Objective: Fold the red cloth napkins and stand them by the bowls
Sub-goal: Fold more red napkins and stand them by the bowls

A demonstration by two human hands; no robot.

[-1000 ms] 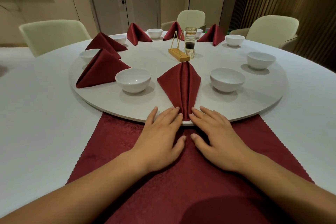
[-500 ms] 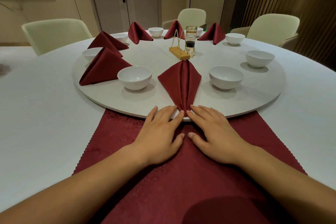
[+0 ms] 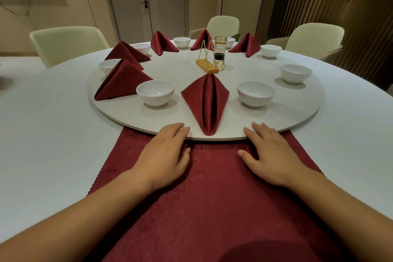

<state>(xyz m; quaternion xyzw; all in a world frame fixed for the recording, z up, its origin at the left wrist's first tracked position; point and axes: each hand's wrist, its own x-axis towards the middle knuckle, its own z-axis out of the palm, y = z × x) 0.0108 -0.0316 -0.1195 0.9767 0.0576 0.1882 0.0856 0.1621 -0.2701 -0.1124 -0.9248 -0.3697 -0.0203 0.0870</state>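
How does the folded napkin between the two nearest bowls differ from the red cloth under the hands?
The folded napkin is a narrow pointed shape with a centre crease; the red cloth lies spread flat. The folded napkin sits on the turntable; the red cloth lies on the white tablecloth, reaching the turntable's edge. Both are dark red.

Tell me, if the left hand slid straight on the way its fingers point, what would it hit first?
Probably the folded red napkin. The left hand has its fingertips over the turntable rim, angled slightly inward toward that napkin; the near-left bowl looks just off the line, though depth is unclear.
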